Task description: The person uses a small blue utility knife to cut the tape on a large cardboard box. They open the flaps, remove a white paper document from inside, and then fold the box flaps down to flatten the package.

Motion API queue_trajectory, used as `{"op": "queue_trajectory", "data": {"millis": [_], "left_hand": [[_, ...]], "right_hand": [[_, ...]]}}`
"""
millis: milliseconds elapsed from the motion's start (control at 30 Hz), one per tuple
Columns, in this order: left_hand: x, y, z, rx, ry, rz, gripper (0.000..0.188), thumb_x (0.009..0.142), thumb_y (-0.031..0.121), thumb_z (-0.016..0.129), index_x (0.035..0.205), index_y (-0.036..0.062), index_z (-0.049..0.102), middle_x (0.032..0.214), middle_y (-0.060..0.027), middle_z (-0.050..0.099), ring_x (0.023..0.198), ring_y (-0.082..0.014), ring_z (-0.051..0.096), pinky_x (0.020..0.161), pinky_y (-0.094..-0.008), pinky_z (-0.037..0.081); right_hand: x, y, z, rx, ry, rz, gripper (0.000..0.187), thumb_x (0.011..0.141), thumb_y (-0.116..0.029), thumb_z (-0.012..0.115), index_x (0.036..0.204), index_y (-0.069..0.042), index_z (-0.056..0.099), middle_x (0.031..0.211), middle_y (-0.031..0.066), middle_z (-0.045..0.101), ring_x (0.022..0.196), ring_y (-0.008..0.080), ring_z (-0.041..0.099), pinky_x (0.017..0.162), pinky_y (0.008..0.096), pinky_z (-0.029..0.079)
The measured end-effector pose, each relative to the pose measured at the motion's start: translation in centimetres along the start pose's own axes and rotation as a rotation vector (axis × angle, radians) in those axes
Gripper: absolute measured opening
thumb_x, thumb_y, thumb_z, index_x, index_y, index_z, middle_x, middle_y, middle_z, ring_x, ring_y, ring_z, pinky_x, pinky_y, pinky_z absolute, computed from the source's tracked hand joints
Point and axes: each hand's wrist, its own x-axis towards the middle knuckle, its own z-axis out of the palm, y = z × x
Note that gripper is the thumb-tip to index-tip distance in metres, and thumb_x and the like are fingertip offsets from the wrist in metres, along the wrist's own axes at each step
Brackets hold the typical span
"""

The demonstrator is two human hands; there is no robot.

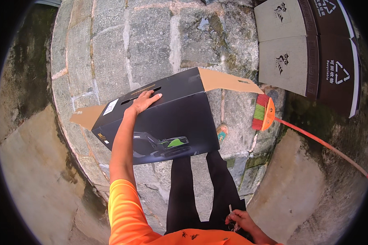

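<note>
Stone paving (151, 36): one box (171, 118), one broom (262, 113), two bins (310, 45).

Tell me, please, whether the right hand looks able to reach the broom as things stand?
Probably not without a step. The right hand is low by the hip, holding some small items, while the broom stands off to the right near the bins. Nothing blocks the way; the left hand rests on the black box.

An outdoor paved spot, shown by worn stone paving (151, 36), twin grey recycling bins (306, 53) and a broom (262, 113) leaning nearby.
</note>
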Motion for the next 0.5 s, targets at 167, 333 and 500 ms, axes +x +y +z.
{"op": "queue_trajectory", "data": {"millis": [167, 333, 500], "left_hand": [[-0.7, -0.4, -1.1, 0.016, -0.032, -0.108, 0.095, 0.067, 0.081, 0.047, 0.126, 0.0066, 0.053, 0.14, -0.0174, 0.04, 0.134, -0.0285, 0.033, 0.11, -0.0473, 0.02], [-4.0, -1.6, -2.0, -0.053, 0.193, -0.099, 0.069, 0.064, 0.075, 0.06, 0.069, 0.0063, 0.063, 0.078, -0.0105, 0.066, 0.078, -0.0241, 0.062, 0.075, -0.0355, 0.046], [-9.6, 0.4, -1.9, 0.215, 0.296, 0.068, 0.07, 0.065, 0.074, 0.062, 0.049, 0.0053, 0.055, 0.052, -0.0115, 0.056, 0.058, -0.0272, 0.058, 0.062, -0.0383, 0.046]], "right_hand": [[0.2, -1.2, -0.5, -0.037, -0.012, 0.087, 0.02, 0.097, -0.017, 0.046, 0.093, -0.002, 0.059, 0.085, 0.0068, 0.068, 0.048, 0.0062, 0.056, 0.044, 0.0192, 0.046], [-0.4, -0.8, -1.8, -0.049, -0.003, -0.007, 0.019, 0.096, -0.014, 0.046, 0.091, -0.001, 0.058, 0.084, 0.0074, 0.067, 0.061, 0.0086, 0.061, 0.052, 0.0203, 0.049], [-0.7, -1.0, -2.0, -0.064, -0.018, -0.059, 0.017, 0.096, -0.011, 0.047, 0.09, 0.001, 0.058, 0.086, 0.0099, 0.066, 0.079, 0.0161, 0.064, 0.073, 0.0273, 0.052]]}}
